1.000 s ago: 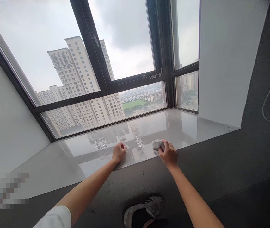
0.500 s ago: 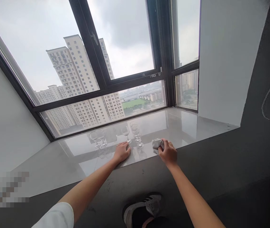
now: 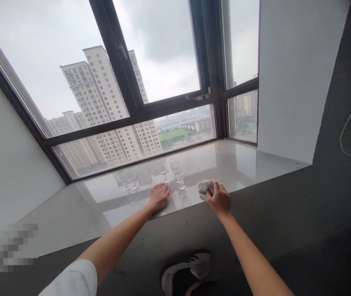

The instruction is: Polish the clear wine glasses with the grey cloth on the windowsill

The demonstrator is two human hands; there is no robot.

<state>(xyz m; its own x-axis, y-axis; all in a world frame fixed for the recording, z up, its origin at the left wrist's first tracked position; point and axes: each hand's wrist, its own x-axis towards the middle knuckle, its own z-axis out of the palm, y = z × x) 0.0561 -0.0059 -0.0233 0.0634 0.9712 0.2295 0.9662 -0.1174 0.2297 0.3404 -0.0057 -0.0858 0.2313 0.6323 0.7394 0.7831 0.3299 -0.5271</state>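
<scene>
On the sill (image 3: pixel 240 164), our left hand (image 3: pixel 160 197) lies loosely spread, likely for support, a glass (image 3: pixel 163 171) at its twelve o'clock, while our right hand (image 3: pixel 219 199) pinches a cloth (image 3: pixel 204 189).

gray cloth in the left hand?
No, the right hand grips the gray cloth, while the left hand is on the near side of a stemmed glass without any cloth in it.
</scene>
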